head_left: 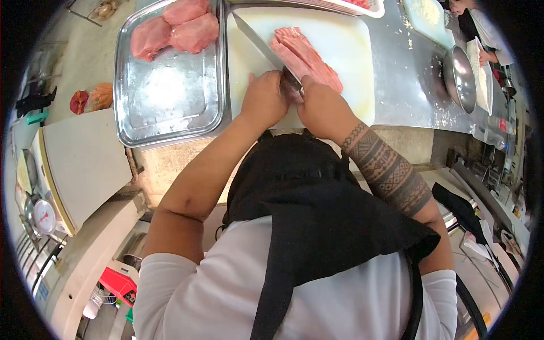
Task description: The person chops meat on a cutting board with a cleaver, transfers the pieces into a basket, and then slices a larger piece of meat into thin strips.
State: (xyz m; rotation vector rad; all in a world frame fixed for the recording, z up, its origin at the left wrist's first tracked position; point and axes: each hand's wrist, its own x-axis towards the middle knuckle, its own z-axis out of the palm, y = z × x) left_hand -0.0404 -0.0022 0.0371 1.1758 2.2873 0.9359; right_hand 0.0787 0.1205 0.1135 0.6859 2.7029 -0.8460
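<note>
A long knife (260, 42) slants across the white cutting board (357, 62), its tip pointing to the far left. My right hand (324, 109) is closed around its handle end, with the thumb along the top. Closed fingers of my left hand (266, 99) rest beside the blade, against a small dark pink piece of meat (291, 89) between both hands. That piece is partly hidden by the fingers. Just right of the blade lie long pink slabs of meat (306, 56), side by side on the board.
Left of the board, a metal tray (170, 107) holds several rounded pieces of meat (190, 28) at its far end. A white basket (362, 7) touches the board's far edge. On the right stand a metal bowl (459, 79) and another board (425, 20). A co-worker's hand (483, 55) shows beyond.
</note>
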